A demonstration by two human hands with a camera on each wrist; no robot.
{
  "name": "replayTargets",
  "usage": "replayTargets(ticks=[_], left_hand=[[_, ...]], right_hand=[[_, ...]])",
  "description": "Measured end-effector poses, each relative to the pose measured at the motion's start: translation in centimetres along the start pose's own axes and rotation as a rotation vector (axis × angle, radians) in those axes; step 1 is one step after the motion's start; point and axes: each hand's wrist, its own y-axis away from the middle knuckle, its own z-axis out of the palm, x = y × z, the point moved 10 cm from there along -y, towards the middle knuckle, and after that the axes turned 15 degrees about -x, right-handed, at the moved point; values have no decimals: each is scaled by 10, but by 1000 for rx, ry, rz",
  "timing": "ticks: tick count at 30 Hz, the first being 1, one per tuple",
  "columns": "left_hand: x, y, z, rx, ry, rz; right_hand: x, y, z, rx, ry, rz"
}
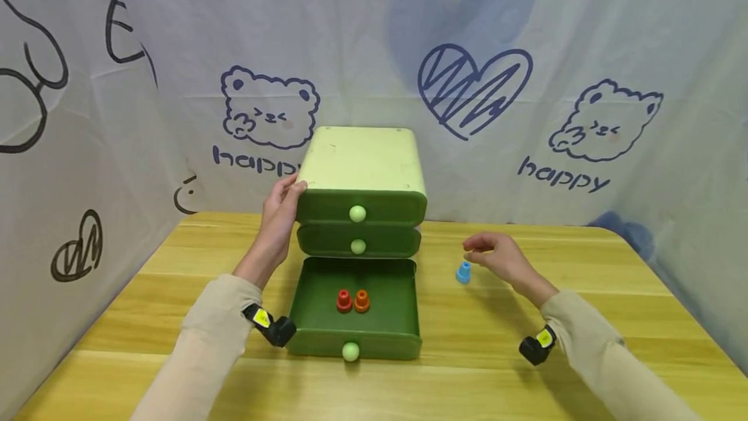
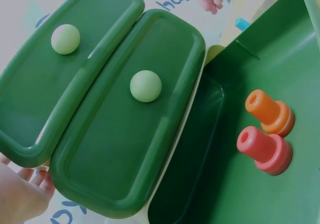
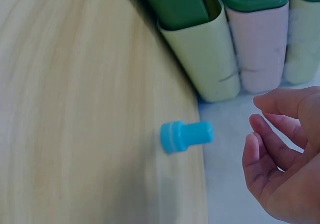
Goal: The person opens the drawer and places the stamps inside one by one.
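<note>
A small drawer cabinet with a pale green top and dark green fronts stands on the table. Its bottom drawer is pulled out, and a red stepped peg and an orange one stand side by side inside. My left hand rests against the cabinet's left side, near the upper front corner. To the right of the cabinet, a light blue peg stands upright on the table. Just above it hovers my right hand; in the right wrist view its bent fingers are apart from the peg and hold nothing.
The two upper drawers, a top one and a middle one, are closed, each with a round pale knob. The wooden table reaches back to a white cloth with drawn hearts and bears.
</note>
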Motion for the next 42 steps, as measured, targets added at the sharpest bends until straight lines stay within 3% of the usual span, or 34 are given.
replayTargets(ticks=[7, 18, 42], left_hand=[[0, 0, 0, 6, 1, 3], [0, 0, -1, 13, -1, -2], [0, 0, -1, 23, 1, 5]], right_hand=[[24, 0, 3, -1, -22, 80], [35, -1, 18, -56, -73, 72], [54, -4, 20, -27, -67, 120]])
